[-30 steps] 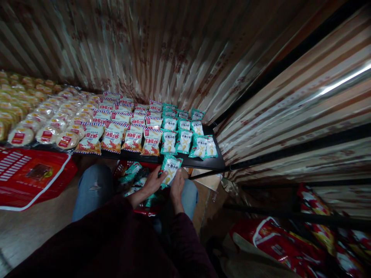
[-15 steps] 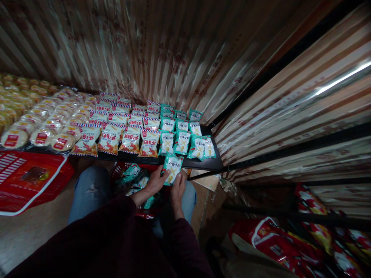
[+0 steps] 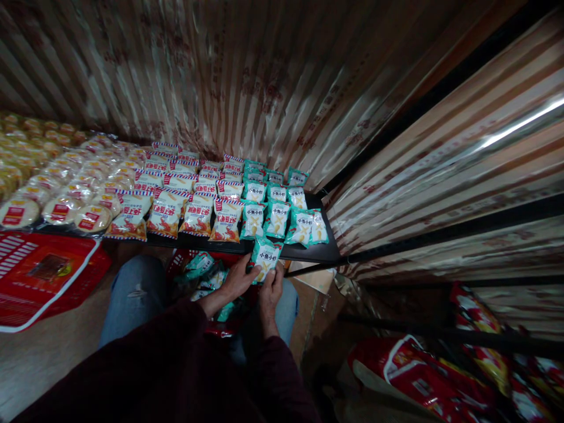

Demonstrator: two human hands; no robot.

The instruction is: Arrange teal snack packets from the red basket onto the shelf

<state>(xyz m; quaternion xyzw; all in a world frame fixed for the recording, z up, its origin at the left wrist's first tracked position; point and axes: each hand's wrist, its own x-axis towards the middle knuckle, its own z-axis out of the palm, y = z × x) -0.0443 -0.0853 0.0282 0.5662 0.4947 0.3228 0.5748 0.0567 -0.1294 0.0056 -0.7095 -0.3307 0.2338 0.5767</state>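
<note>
Between both my hands is a green-and-white snack bag (image 3: 266, 255), held upright with its printed front towards me, just off the shelf's front edge. My left hand (image 3: 240, 278) grips its lower left side, thumb on the front. The lower right side is pinched by my right hand (image 3: 270, 289). Behind it, rows of matching green snack bags (image 3: 277, 220) lean on the black shelf (image 3: 299, 252). More green bags (image 3: 200, 262) lie in a red basket (image 3: 175, 262) below my left forearm, which partly hides them.
Left along the shelf stand orange-and-white snack bags (image 3: 197, 214) and round wrapped crackers (image 3: 61, 209). A red basket (image 3: 88, 276) with a white handle sits at the left. Black rack bars (image 3: 396, 238) and red packages (image 3: 423, 376) are at the right.
The held green bag has shifted very slightly right and down, with both hands still on it. The shelf rows look the same.
</note>
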